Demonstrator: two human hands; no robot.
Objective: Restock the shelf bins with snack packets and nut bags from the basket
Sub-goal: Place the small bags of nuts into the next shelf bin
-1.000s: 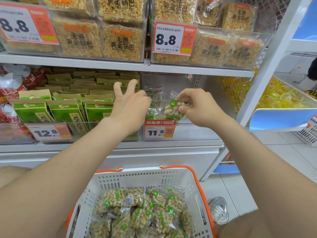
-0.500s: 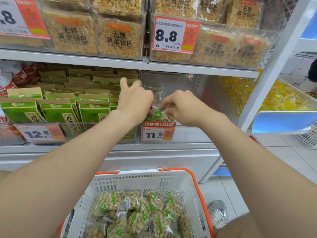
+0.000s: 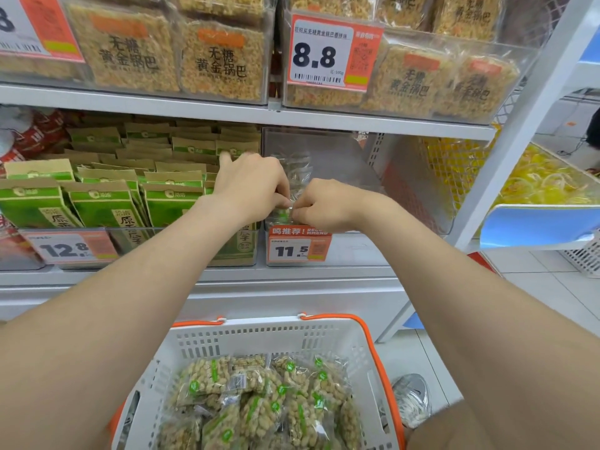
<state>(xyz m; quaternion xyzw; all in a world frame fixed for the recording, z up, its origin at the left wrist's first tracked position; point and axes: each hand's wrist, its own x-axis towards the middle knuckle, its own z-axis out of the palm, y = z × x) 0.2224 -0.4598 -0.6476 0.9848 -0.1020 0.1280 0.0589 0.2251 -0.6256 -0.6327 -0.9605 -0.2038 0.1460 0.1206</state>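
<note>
The fingers [image 3: 279, 199] of the left hand [image 3: 250, 185] and right hand [image 3: 328, 206] are curled and pinch the top of a nut bag [image 3: 292, 186], likely to stand it up at the front of the clear bin [image 3: 418, 190], while more bags [image 3: 259, 404] lie in the basket [image 3: 259, 331] below, close for the next grab

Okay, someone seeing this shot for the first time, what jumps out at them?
The left hand and right hand meet mid-frame, both pinching a clear nut bag in the clear bin behind the 11.5 price tag. Below sits a white basket heaped with more nut bags.
</note>
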